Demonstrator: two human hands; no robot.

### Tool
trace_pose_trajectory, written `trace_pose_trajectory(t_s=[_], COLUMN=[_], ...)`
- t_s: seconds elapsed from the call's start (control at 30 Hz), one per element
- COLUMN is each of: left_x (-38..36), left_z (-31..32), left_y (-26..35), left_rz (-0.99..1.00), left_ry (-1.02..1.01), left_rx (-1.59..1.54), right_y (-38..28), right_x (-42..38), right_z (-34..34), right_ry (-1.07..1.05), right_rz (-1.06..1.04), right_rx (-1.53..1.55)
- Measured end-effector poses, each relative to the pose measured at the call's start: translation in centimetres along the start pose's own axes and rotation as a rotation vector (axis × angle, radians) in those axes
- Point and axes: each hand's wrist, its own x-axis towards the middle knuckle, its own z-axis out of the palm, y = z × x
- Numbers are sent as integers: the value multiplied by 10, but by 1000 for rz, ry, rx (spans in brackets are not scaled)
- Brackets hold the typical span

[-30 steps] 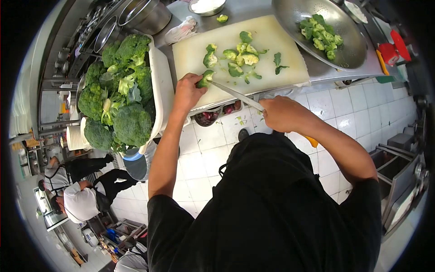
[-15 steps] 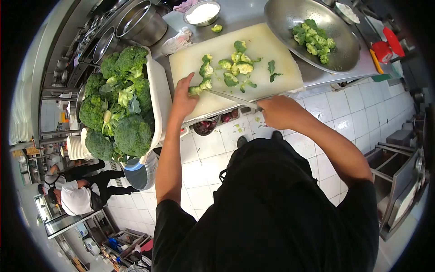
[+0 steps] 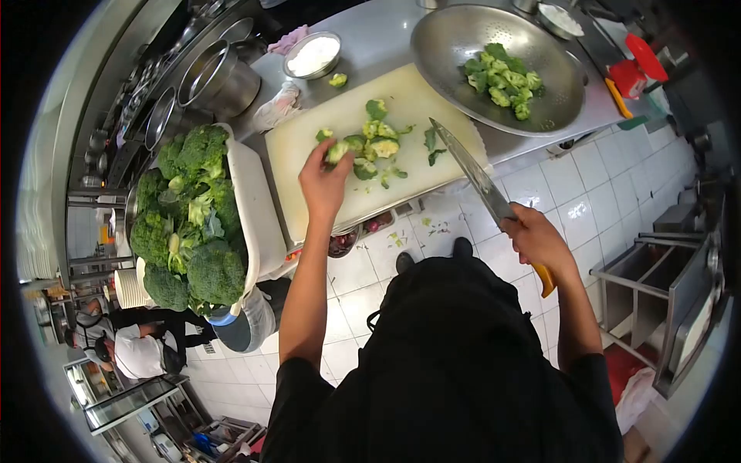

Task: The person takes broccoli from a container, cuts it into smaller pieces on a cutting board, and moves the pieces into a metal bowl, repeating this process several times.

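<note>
- Two bare hands in my view: left hand (image 3: 323,185) pinching a blurred green broccoli floret (image 3: 337,151) over the white rectangular cutting board (image 3: 417,100).
- Right hand (image 3: 532,235) gripping a yellow-handled steel knife (image 3: 475,174).
- Loose cut florets (image 3: 382,147) beside left fingers; others in perforated metal colander (image 3: 436,54).
- I judge florets light, firm-stalked, crumbly-topped; best held by stalk.

The person wears a black short-sleeved top (image 3: 455,386), with a thin black loop (image 3: 373,319) jutting at ten o'clock, and dark shoes (image 3: 462,248) showing toward twelve o'clock.
</note>
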Motion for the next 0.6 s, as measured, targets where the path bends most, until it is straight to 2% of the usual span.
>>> trace_pose_trajectory(t_s=[0.1,0.17,0.27,0.33,0.4,0.5,0.6], left_x=[23,35,47,36,19,9,16], left_z=[39,61,60,49,50,53,63], left_y=[98,141,126,98,61,28,28], left_rz=[131,144,252,-47,-185,-346,-380], left_ry=[-55,-93,-179,-384,-468,-469,-397], left_rx=[-112,-199,284,678,870,650,612], right_y=[13,15,20,27,38,39,-4], right_x=[8,14,22,28,40,72,79], right_z=[2,1,-4,-6,-7,1,-3], right_ry=[-14,-31,-44,-57,-64,-28,-167], right_rz=[-3,4,-26,-81,-161,-339,-190], right_rx=[52,51,42,46,48,-92,-88])
